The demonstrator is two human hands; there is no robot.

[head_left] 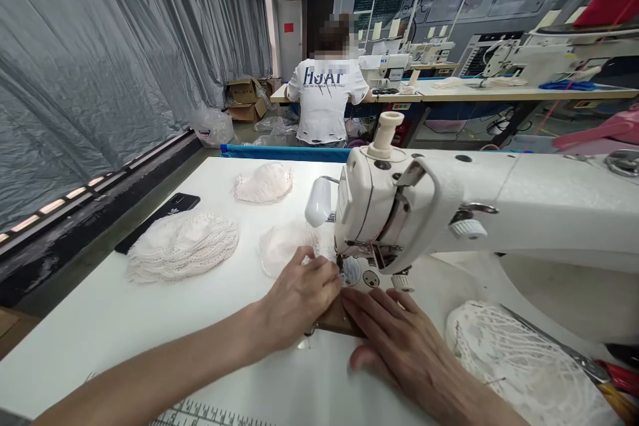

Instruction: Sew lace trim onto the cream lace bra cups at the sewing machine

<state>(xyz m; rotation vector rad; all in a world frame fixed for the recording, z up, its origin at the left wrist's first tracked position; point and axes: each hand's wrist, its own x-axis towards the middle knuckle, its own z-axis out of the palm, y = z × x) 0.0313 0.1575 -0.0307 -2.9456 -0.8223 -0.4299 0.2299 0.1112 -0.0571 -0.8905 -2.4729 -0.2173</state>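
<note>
My left hand (302, 289) is at the sewing machine (369, 213), its fingers curled down close to the needle area. What those fingers hold, if anything, is hidden. A pale pink lace piece (282, 247) lies just beyond the left hand, partly covered by it. My right hand (394, 339) rests with fingers stretched out and the thumb apart, just in front of the machine head. Between the two hands shows a brown flat piece (335, 319), which the right fingertips touch; its kind is not clear.
At left are a stack of pale lace pieces (184, 246), a dark phone (182, 202) and another lace piece (264, 183). White lace (519, 359) and scissors (574, 354) lie at right. A ruler (210, 415) is at the front edge. Ahead, a person (327, 96) sits at another table.
</note>
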